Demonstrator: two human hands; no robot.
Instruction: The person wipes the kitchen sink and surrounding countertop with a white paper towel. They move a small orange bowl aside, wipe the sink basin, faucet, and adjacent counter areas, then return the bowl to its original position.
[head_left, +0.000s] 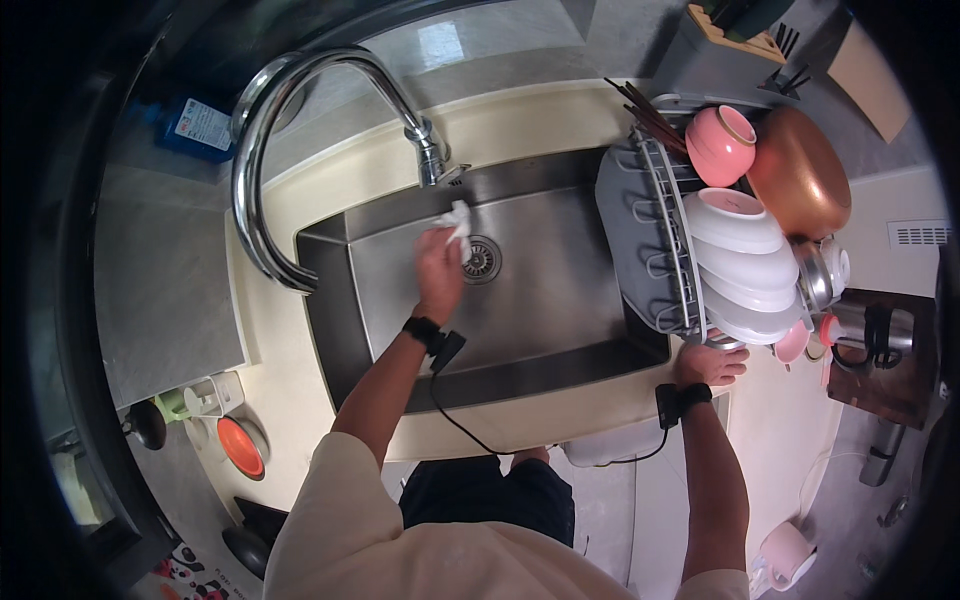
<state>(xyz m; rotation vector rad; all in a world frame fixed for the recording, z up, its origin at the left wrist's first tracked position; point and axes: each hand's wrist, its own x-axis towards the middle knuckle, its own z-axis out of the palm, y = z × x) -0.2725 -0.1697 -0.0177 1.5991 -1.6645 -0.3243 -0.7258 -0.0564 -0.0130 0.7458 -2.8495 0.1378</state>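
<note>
My left hand grips a crumpled white cloth or tissue inside the stainless steel sink, just left of the round drain strainer. Part of the cloth is hidden by my fingers, and I cannot tell whether it touches the sink floor. On the counter's front right, my right hand lies with fingers spread, holding nothing. It is beside the lower end of the dish rack, under the stacked white bowls. A chrome gooseneck faucet arches over the sink's left side.
Chopsticks, a pink cup and a copper-coloured pan crowd the rack. A knife block stands behind it. A blue bottle is at the back left, an orange bowl at the left. Black cables trail from both wristbands.
</note>
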